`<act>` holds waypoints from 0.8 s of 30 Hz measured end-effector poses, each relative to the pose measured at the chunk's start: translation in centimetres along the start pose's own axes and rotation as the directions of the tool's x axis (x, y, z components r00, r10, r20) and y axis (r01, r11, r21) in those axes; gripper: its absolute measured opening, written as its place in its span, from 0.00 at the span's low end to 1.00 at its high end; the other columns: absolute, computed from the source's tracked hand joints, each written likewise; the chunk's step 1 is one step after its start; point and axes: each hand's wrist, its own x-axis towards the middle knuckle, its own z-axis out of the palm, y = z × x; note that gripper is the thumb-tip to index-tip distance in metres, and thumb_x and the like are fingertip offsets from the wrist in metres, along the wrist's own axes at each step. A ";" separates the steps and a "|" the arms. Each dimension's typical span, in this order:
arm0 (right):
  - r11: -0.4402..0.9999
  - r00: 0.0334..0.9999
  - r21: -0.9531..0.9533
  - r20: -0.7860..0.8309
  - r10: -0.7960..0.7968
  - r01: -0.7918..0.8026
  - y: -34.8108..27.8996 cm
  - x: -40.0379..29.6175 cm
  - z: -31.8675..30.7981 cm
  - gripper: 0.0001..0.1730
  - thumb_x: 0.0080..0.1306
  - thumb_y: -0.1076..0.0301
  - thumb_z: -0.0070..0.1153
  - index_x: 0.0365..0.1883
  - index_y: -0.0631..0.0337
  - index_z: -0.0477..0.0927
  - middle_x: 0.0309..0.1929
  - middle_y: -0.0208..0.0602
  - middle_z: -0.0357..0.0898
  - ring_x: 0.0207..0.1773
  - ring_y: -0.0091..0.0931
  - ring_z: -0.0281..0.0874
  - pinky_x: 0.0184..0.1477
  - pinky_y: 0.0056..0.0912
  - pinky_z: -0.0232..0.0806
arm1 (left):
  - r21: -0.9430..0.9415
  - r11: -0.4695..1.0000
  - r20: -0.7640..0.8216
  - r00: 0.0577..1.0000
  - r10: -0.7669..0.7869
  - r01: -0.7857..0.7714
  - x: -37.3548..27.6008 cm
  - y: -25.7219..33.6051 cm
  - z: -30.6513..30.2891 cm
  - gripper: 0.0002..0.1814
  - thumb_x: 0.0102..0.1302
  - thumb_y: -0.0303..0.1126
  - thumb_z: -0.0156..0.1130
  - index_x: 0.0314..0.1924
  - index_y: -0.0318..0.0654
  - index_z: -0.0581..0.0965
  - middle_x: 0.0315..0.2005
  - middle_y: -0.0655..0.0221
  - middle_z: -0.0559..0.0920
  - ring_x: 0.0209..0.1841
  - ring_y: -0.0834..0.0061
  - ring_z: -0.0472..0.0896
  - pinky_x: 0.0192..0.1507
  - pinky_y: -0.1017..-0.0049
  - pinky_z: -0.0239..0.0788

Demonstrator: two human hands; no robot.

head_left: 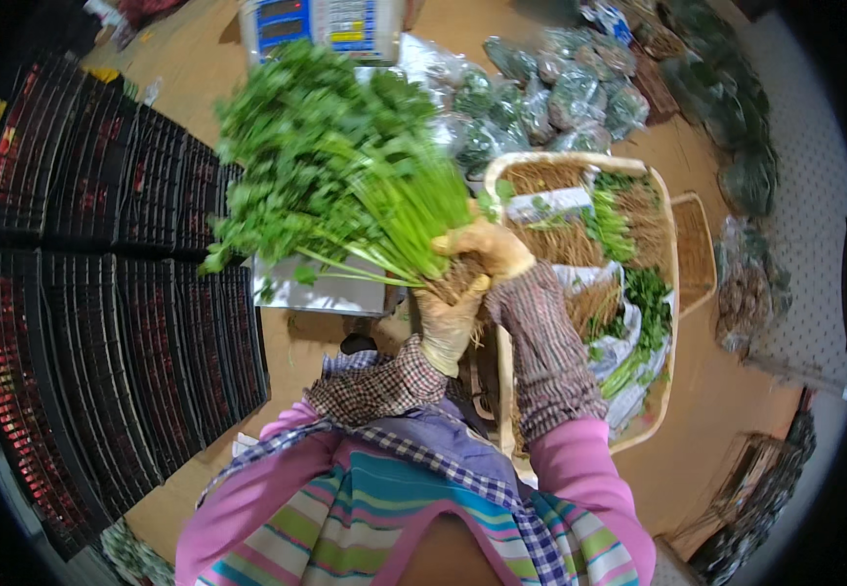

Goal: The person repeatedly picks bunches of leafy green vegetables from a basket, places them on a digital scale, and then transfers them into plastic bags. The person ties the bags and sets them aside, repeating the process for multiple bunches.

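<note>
A large leafy bunch of greens (335, 154), resembling coriander or Chinese celery, is held in front of me. Its leaves fan to the upper left and its soil-brown roots (460, 278) point towards me. My left hand (447, 322), in a pale glove, grips the root end from below. From the right, my right hand (493, 245), gloved too, closes around the stem bases just above the roots. The metal platform of a weighing scale (321, 293) lies partly hidden beneath the leaves. Fast motion blurs part of the bunch.
Black plastic crates (108, 366) holding red items stand stacked at left. A pale plastic basket (668, 293) with rooted bunches stands at right. Bagged vegetables (577, 95) lie on the brown floor (731, 410) at upper right. The scale's blue display panel (280, 29) is at the top.
</note>
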 end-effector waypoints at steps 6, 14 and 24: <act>0.843 0.729 -0.197 0.430 0.532 -0.500 11.5 9.5 2.3 0.19 0.55 0.66 0.51 0.45 0.65 0.74 0.48 0.42 0.73 0.51 0.32 0.69 0.55 0.32 0.59 | 0.688 0.557 -0.428 0.880 -0.205 0.465 3.5 -2.2 -10.5 0.23 0.52 0.32 0.65 0.46 0.35 0.68 0.33 0.64 0.76 0.30 0.76 0.75 0.30 0.81 0.66; 0.547 0.771 -0.544 -0.444 0.456 -0.637 3.2 7.9 5.0 0.29 0.54 0.66 0.57 0.54 0.62 0.65 0.47 0.42 0.72 0.51 0.33 0.69 0.54 0.27 0.62 | 0.768 0.371 0.079 0.497 -0.864 0.522 4.6 6.6 -22.0 0.17 0.53 0.33 0.62 0.43 0.39 0.73 0.41 0.65 0.75 0.40 0.74 0.75 0.40 0.76 0.71; 0.369 0.525 -0.382 -0.497 0.691 -0.847 3.7 -1.3 16.0 0.33 0.57 0.40 0.46 0.41 0.65 0.74 0.39 0.51 0.76 0.44 0.43 0.73 0.44 0.40 0.65 | 0.798 0.593 0.250 0.838 -0.485 0.106 0.0 16.1 -20.9 0.14 0.59 0.29 0.57 0.45 0.32 0.73 0.32 0.67 0.78 0.31 0.81 0.75 0.34 0.83 0.69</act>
